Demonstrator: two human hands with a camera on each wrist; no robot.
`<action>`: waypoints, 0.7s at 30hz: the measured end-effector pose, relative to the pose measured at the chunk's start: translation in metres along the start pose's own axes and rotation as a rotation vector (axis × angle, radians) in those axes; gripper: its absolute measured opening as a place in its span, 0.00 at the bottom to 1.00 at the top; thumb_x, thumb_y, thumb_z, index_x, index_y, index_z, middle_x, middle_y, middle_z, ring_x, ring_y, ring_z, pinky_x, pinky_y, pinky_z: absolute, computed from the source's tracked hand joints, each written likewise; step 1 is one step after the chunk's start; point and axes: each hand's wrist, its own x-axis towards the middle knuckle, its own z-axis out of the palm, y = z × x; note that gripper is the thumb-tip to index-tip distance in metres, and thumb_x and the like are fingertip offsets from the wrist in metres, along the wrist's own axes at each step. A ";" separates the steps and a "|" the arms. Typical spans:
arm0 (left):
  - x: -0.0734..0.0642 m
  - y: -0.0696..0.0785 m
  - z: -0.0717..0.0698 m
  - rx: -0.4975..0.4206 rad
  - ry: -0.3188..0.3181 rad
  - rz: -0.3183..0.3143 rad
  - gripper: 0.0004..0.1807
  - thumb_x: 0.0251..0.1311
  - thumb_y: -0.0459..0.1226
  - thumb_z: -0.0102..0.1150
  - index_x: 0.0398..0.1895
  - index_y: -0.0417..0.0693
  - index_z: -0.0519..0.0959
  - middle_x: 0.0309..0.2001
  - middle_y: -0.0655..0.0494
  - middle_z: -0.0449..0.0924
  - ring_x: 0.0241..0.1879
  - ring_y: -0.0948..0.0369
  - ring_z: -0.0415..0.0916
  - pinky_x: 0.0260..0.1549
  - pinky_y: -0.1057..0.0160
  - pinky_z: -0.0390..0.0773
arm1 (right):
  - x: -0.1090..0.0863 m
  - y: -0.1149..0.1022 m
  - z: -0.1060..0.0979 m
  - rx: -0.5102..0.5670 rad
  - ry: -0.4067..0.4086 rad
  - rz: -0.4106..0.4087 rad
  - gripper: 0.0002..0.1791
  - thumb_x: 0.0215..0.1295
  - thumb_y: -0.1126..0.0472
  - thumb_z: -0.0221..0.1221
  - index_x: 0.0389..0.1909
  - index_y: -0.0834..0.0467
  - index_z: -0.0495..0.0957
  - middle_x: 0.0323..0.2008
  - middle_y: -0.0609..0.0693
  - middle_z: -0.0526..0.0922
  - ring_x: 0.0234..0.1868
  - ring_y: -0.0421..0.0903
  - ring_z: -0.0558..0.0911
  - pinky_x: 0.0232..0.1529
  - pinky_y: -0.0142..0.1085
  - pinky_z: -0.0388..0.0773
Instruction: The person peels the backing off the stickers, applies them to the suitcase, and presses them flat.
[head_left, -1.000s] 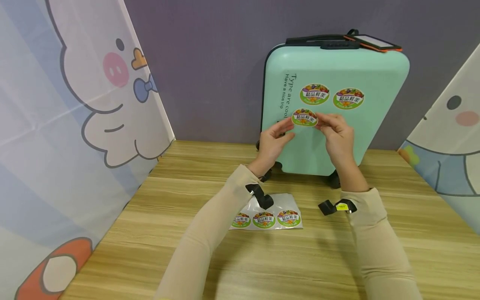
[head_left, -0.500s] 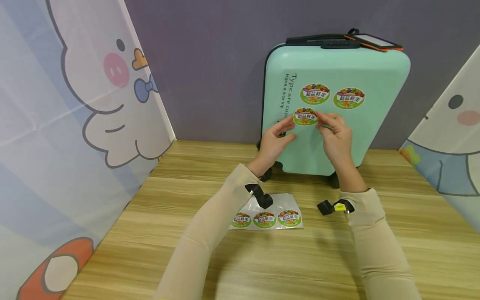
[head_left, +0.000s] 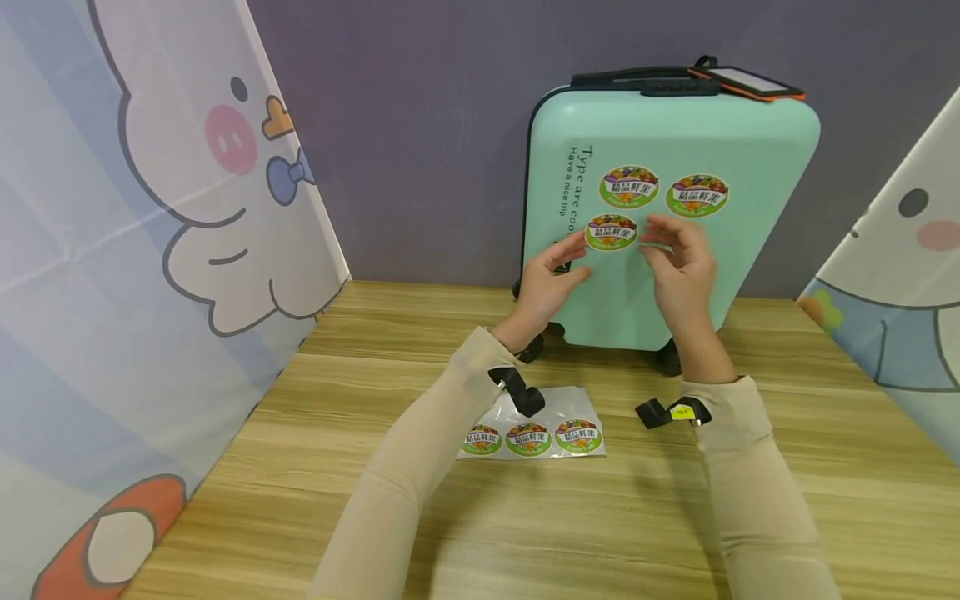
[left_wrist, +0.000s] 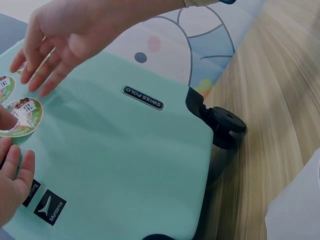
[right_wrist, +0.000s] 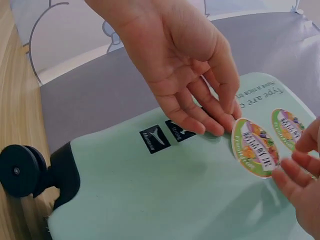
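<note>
An oval fruit sticker (head_left: 610,232) lies flat or nearly flat against the mint-green suitcase (head_left: 611,308), below two similar stickers, a left one (head_left: 628,187) and a right one (head_left: 697,197). My left hand (head_left: 546,287) touches its left edge with extended fingertips, the thumb standing apart in the head view. Just off its right edge is my right hand (head_left: 684,271), fingers loosely bent around nothing. Its fingers hang over the suitcase face in the left wrist view. Whether the sticker (right_wrist: 255,148) adheres fully cannot be told; its near edge looks slightly raised in the right wrist view.
A sheet (head_left: 558,408) bearing several more fruit stickers lies on the wooden table (head_left: 570,525), partly under my left forearm. An orange-edged dark tablet-like thing (head_left: 750,83) rests on the suitcase top. Black wheels (head_left: 669,358) stand below. Cartoon cloths (head_left: 97,275) flank the table.
My right fingers have come off the sticker's right edge and drawn slightly to the right. The left hand and the sticker have stayed almost in place.
</note>
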 end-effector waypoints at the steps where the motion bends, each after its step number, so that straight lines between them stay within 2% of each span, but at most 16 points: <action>1: 0.000 0.000 0.000 0.002 -0.001 0.000 0.28 0.63 0.24 0.61 0.67 0.43 0.73 0.61 0.49 0.78 0.57 0.62 0.76 0.49 0.69 0.77 | 0.001 0.002 0.001 0.050 -0.014 -0.007 0.16 0.65 0.81 0.50 0.50 0.72 0.78 0.42 0.49 0.80 0.44 0.45 0.80 0.48 0.31 0.78; 5: 0.001 0.000 -0.001 0.010 -0.006 0.000 0.28 0.63 0.24 0.60 0.68 0.43 0.73 0.61 0.49 0.78 0.57 0.62 0.76 0.49 0.70 0.77 | 0.003 0.009 0.007 0.208 -0.066 0.026 0.14 0.65 0.82 0.50 0.47 0.69 0.78 0.41 0.53 0.82 0.42 0.47 0.81 0.47 0.32 0.79; 9: 0.000 0.001 -0.003 0.022 -0.019 -0.006 0.28 0.64 0.25 0.60 0.68 0.43 0.73 0.61 0.50 0.78 0.56 0.61 0.76 0.48 0.69 0.78 | 0.003 0.011 0.009 0.288 -0.071 0.070 0.16 0.66 0.82 0.48 0.47 0.65 0.76 0.41 0.54 0.82 0.42 0.47 0.82 0.47 0.33 0.79; 14: -0.001 0.000 -0.005 0.036 -0.030 -0.007 0.28 0.65 0.26 0.59 0.69 0.44 0.72 0.61 0.50 0.78 0.56 0.62 0.76 0.46 0.69 0.78 | 0.003 0.010 0.008 0.294 -0.059 0.086 0.17 0.66 0.82 0.48 0.48 0.64 0.75 0.41 0.54 0.81 0.42 0.47 0.82 0.47 0.33 0.80; 21: -0.001 0.001 -0.008 0.022 -0.029 0.016 0.27 0.65 0.24 0.57 0.69 0.40 0.71 0.61 0.45 0.78 0.57 0.59 0.78 0.47 0.71 0.77 | 0.004 0.009 0.009 0.275 -0.055 0.082 0.16 0.67 0.81 0.47 0.49 0.64 0.74 0.41 0.55 0.81 0.42 0.46 0.82 0.47 0.32 0.79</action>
